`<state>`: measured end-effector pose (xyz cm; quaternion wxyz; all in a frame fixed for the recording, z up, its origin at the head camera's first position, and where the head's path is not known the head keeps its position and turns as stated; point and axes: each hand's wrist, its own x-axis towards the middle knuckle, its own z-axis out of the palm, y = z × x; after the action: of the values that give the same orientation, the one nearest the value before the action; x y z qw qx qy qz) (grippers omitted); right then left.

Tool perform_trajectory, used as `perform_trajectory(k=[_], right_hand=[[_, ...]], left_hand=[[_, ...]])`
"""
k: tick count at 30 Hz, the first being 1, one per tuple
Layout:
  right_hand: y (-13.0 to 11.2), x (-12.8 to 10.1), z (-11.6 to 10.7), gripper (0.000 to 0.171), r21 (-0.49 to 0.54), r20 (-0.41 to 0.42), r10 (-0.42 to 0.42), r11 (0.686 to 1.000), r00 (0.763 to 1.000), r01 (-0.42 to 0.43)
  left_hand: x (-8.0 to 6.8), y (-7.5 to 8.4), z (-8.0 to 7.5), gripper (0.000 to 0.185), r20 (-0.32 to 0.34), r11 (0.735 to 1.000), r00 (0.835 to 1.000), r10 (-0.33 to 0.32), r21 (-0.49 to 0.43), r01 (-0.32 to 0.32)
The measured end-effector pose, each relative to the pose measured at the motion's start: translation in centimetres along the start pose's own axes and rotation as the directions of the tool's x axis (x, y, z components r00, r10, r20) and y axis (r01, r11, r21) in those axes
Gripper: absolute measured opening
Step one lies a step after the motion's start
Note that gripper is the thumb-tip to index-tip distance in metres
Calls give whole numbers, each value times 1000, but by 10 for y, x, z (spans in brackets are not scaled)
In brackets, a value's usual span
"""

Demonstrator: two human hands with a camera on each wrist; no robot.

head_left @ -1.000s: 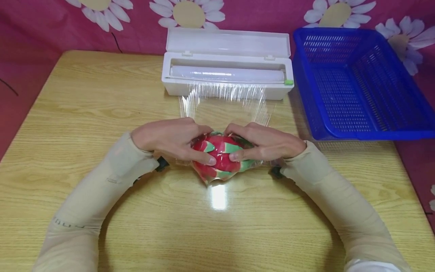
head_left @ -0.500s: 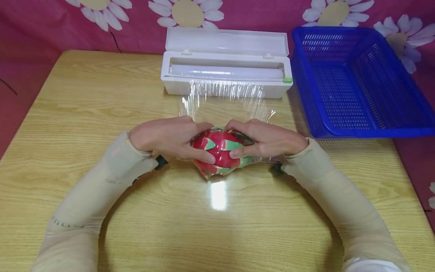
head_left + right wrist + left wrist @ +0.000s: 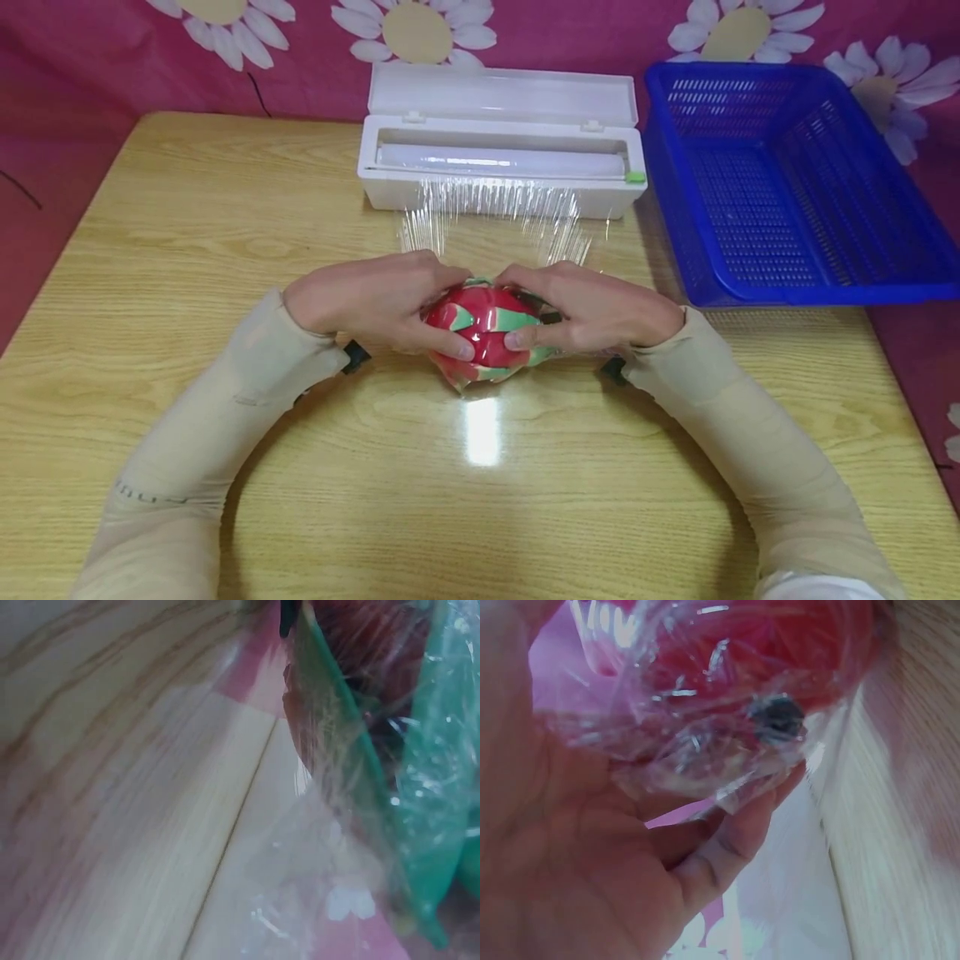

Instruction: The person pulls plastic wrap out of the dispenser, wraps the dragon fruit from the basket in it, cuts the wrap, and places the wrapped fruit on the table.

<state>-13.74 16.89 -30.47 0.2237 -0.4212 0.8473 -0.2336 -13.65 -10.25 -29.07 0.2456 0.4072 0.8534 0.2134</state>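
Nearest you, your two beige sleeves (image 3: 225, 417) come in from the lower corners across the wooden table (image 3: 480, 500) and meet at its middle. There your left hand (image 3: 367, 302) and right hand (image 3: 600, 310) both curl round the dragon fruit (image 3: 483, 332), thumbs pressed on its near face and fingers wrapped over its far side, so each hand is closed on the fruit and the film over it. The fruit sits low between your palms, just above the tabletop at the table's centre (whether it touches the wood, I cannot tell). It is a red, rounded thing with green-tipped scales, glossy under a skin of cling film (image 3: 495, 217).

From the head view you see the film run as a stretched, streaked sheet from the fruit back to the dispenser. The left wrist view gives you what that one hides: the underside, where the film (image 3: 682, 742) is bunched and crumpled against your palm (image 3: 577, 855), with a dark spot on the fruit's end (image 3: 778, 716). The right wrist view, blurred, shows a green scale (image 3: 420, 825) under wrinkled film right beside the wood grain.

Beyond your hands stands the white dispenser box (image 3: 501, 142), lid up, the roll lying in its trough. To its right sits a blue slotted basket (image 3: 787, 175). Behind both hangs a pink cloth with white daisies (image 3: 412, 29).
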Motion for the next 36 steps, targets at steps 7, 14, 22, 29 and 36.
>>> perform_trajectory(k=[7, 14, 22, 29, 36], right_hand=[[3, -1, 1, 57, -26, -22, 10, 1000, 1000, -11], [6, -1, 1, 67, -122, -97, -16, 992, 995, 4], [7, -1, -2, 70, -123, -122, 2, 992, 992, -18], [12, -1, -5, 51, -53, -128, 2, 999, 992, -9], [13, 0, -7, 48, -62, -133, -21, 998, 991, 13]], left_hand=[[4, -4, 1, 55, -9, 1000, 1000, 12, 2, -12], [6, -7, 1, 48, -7, 995, 1000, 30, -97, -30], [7, -13, 1, 78, -42, 999, 998, -50, 4, 51], [11, -20, 3, 89, -42, 994, 994, -105, -10, 105], [9, -18, 4, 97, -126, 991, 991, -47, 115, 61]])
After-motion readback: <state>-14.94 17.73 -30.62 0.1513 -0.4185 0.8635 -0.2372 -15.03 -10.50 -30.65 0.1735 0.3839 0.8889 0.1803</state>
